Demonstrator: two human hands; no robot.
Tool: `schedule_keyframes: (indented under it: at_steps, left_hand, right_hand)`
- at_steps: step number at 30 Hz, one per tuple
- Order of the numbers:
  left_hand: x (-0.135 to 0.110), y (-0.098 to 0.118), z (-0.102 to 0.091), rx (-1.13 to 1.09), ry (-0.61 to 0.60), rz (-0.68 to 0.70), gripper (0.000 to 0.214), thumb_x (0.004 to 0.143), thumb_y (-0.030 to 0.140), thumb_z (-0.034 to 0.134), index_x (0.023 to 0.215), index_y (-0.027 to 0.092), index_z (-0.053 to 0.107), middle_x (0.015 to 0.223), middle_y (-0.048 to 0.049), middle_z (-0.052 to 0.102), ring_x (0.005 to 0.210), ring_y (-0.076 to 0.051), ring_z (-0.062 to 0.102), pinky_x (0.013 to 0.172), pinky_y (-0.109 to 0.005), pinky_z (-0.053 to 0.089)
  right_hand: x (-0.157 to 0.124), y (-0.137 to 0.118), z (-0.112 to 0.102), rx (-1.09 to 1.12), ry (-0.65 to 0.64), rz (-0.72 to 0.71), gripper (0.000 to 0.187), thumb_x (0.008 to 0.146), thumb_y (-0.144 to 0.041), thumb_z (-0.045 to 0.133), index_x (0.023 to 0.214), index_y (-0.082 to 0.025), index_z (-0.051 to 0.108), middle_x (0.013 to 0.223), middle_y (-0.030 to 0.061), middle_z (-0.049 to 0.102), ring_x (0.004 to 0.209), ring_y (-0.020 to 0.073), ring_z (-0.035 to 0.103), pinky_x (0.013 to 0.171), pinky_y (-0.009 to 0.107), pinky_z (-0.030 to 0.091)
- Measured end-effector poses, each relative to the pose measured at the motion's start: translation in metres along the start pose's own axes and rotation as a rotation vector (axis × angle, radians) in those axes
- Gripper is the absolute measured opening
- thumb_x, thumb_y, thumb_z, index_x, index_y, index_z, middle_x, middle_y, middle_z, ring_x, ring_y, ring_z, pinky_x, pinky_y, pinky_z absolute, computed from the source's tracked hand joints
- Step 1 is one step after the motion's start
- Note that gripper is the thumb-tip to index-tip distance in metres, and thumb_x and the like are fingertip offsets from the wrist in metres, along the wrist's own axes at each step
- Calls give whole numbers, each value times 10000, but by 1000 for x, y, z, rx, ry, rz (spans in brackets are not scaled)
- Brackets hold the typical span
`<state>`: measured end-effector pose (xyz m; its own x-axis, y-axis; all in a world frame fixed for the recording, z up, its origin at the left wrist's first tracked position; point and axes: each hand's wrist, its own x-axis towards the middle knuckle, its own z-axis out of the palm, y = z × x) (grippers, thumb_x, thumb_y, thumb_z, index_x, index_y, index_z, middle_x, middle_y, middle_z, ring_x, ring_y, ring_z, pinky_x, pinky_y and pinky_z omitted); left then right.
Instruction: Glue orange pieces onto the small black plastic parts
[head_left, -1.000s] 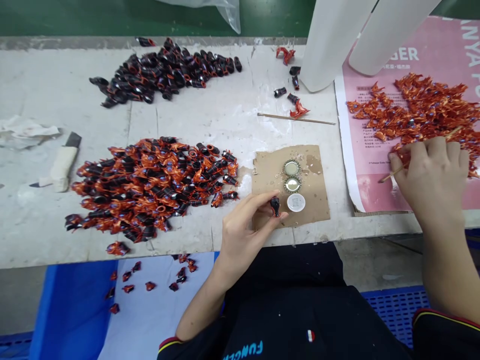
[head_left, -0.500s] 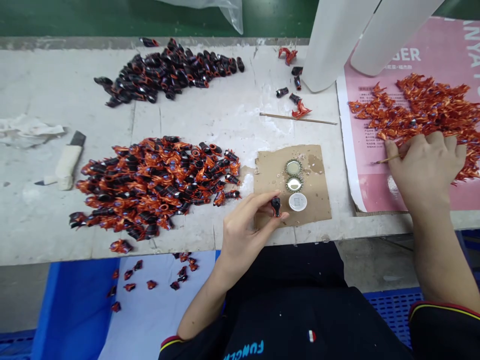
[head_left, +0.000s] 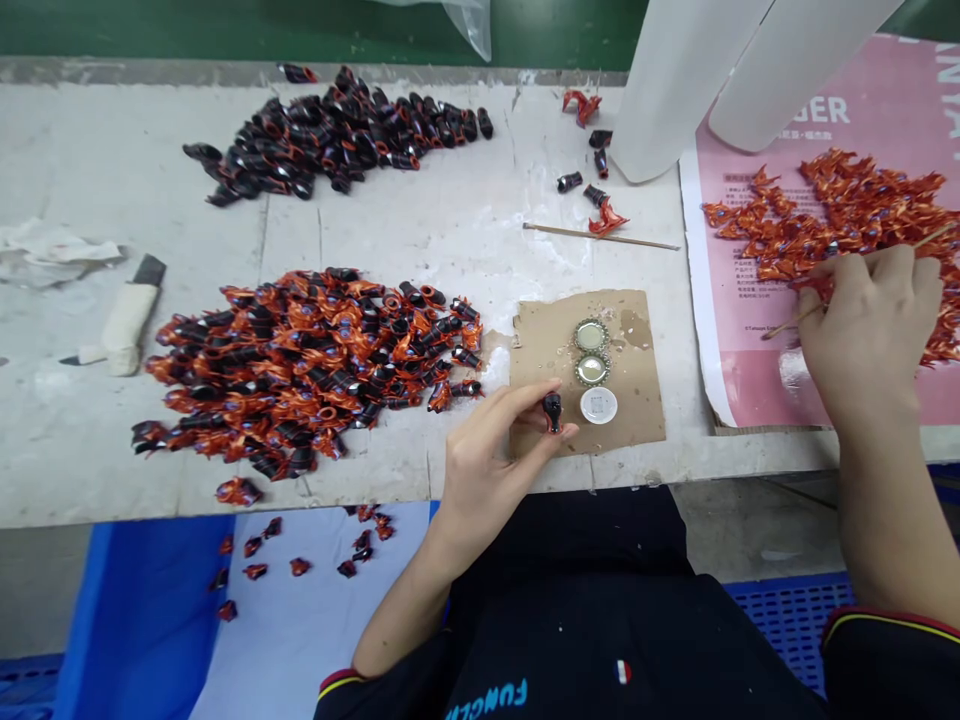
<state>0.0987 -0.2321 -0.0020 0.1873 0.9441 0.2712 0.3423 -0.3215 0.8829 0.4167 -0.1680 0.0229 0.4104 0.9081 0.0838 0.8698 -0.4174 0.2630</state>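
My left hand (head_left: 491, 455) pinches a small black tube piece (head_left: 553, 411) upright over a brown cardboard square (head_left: 637, 400), next to two metal bottle caps (head_left: 590, 335) and a white cap (head_left: 598, 405). My right hand (head_left: 870, 335) holds a thin wooden stick (head_left: 787, 325) and rests at the near edge of a heap of orange foil pieces (head_left: 847, 215) on a pink printed sheet (head_left: 750, 330). Left of my left hand lies a large pile of black-and-orange pieces (head_left: 300, 365).
A pile of black tube pieces (head_left: 337, 135) lies at the back. Another stick (head_left: 600, 237) and a few loose pieces lie mid-table. A wrapped knife (head_left: 124, 320) and a rag (head_left: 45, 255) are at left. Two white rolls (head_left: 675, 90) stand at back right. Some pieces lie below the table edge (head_left: 300, 565).
My right hand slid along the near edge of the orange foil heap, and the stick's tip swung from left to lower left. My left hand stayed in place with the black piece.
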Motion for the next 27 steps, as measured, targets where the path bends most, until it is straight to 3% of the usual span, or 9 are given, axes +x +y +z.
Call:
schedule_keyframes:
  at_steps: [6,11,14,18,22,27]
  left_hand:
    - [0,-1,-1,1,5,4,311,856,157,767,1159,172,699,873,4,711,751,-68,680,765,-143,579]
    - [0,0,-1,4,7,-1,312,858,160,765,1162,182,696,891,0,722,750,-77,683,765,-167,590]
    - [0,0,-1,3,3,2,309,864,162,759,1165,189,693,892,0,721,749,-82,681,759,-180,593]
    - [0,0,0,-2,0,5,312,864,164,761,1167,184,691,888,1,717,741,-75,673,758,-170,585]
    - [0,-1,0,-15,7,6,314,864,164,762,1170,176,691,896,-3,715,747,-70,670,757,-160,578]
    - [-1,0,-1,-22,10,-6,314,862,172,766,1168,179,694,896,-7,715,740,-75,668,745,-172,582]
  right_hand:
    - [1,22,13,-98,138,-300,296,934,-176,474,1087,-83,710,1175,239,617,1011,320,527,864,424,428]
    - [-1,36,19,-168,286,-459,275,957,-236,469,985,-108,711,877,175,646,834,286,511,716,382,397]
    - [-6,35,25,-12,472,-525,300,993,-292,440,980,-170,714,825,124,647,766,254,508,711,369,397]
    - [-17,24,32,243,636,-638,169,972,-271,526,933,-209,678,843,76,697,753,222,547,703,341,400]
    - [-25,21,35,391,623,-726,32,933,-206,613,941,-214,643,880,51,760,775,205,626,715,325,427]
    - [-38,33,31,436,531,-749,193,944,-107,542,978,-251,665,968,30,788,821,199,695,733,319,470]
